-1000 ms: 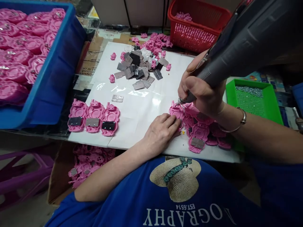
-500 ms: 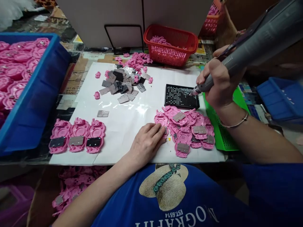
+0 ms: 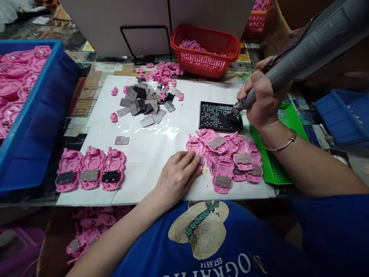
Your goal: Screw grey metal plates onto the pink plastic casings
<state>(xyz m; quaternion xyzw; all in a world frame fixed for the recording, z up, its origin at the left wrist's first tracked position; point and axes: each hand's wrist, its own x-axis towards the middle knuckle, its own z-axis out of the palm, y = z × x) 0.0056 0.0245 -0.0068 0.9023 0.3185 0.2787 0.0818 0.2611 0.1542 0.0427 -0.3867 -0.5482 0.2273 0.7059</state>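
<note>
Head view: your electric screwdriver is pointing into the black screw tray

Your right hand is gripping the tool's grey body. Your left hand, nearly flat, fingers together, is resting on a pink plastic shell at the left of the shell pile; whether it is pinching, I cannot tell. The shell is looking light and stiff, its rim probably offering the best hold.

Blue shirt: upside-down "EST.6514"; larger white letters, partly cut off, "OGRA" legible.
</note>
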